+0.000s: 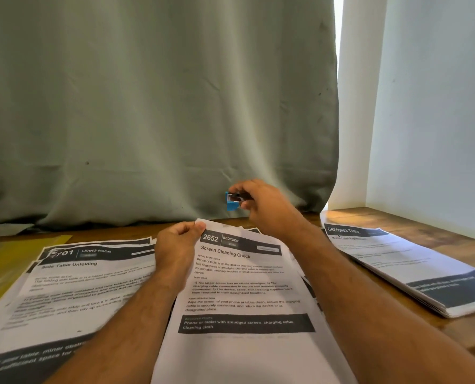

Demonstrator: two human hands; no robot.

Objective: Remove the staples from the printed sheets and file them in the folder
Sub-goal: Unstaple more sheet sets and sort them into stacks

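a home desk corner: wooden table (413,217) pushed against a grey-green curtain (158,106) and white wall (430,106), printed sheets (244,286) spread about.

Three paper stacks (247,286) — perhaps one folder (14,253)

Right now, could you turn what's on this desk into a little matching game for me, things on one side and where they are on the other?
Things:
1. Blue staple remover
2. "Screen Cleaning Check" sheets
3. Yellow folder
4. "Dressing Table" stack

Places:
A. Far left of the desk, partly under papers
B. Lying alone at the right of the desk
C. Held up in the right hand
D. Top corner pinched by the left hand

Pairs: 1-C, 2-D, 3-A, 4-B
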